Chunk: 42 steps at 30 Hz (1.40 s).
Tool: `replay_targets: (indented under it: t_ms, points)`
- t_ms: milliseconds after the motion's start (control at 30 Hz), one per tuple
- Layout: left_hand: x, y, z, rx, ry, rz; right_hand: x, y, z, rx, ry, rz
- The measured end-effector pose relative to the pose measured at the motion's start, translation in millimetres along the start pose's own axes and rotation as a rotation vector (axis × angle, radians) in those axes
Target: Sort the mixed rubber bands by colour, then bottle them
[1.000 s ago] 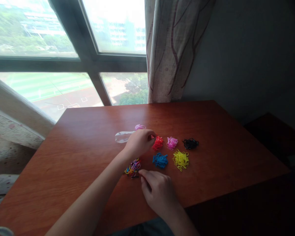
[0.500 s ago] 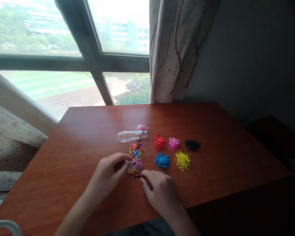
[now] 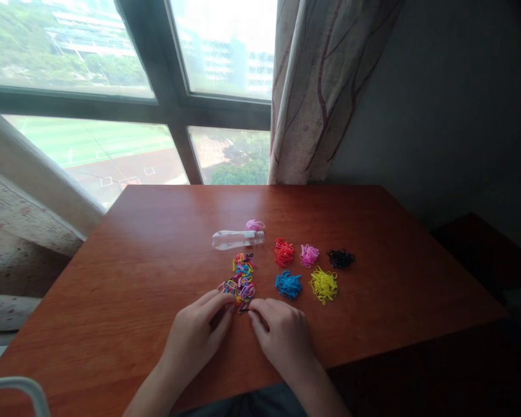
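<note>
Drawn back from the red pile (image 3: 283, 252), the left hand (image 3: 197, 330) has come down to the near left edge of the mixed pile (image 3: 243, 281); half a second ago it was at that pile's left side, a little farther up. The right hand (image 3: 284, 333) has barely shifted and stays at the pile's near right edge.

Loose bands of many colours make up the mixed pile, on the desk (image 3: 156, 231) in front of the person. Its near end touches or nearly touches the left fingers, whose tips are almost together; I cannot tell whether they hold anything. The right fingers are pinched on a black band (image 3: 244, 310) at the near end of the pile.

Just beyond the mixed pile lies a clear bottle (image 3: 232, 240), on its side with its neck to the right, now in full view where the left arm partly hid it a second ago. Its contents are too faint to tell. A pink bundle (image 3: 255, 225) sits behind the neck.

Right of the mixed pile, the blue pile (image 3: 289, 284) and yellow pile (image 3: 324, 285) lie nearer, with the red, pink (image 3: 309, 255) and black (image 3: 340, 258) piles behind, all unshifted.
</note>
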State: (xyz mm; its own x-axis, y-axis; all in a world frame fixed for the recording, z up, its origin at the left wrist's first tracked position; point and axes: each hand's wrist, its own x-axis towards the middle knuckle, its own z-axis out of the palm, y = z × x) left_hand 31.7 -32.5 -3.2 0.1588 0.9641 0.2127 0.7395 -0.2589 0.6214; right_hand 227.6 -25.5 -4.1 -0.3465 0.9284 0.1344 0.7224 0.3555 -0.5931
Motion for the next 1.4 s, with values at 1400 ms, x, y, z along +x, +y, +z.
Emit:
replay_targets:
  t_ms: [1400]
  points:
    - [-1, -3, 2.9, 0.171, 0.022, 0.131, 9, 157, -119, -0.141, 0.553, 0.479]
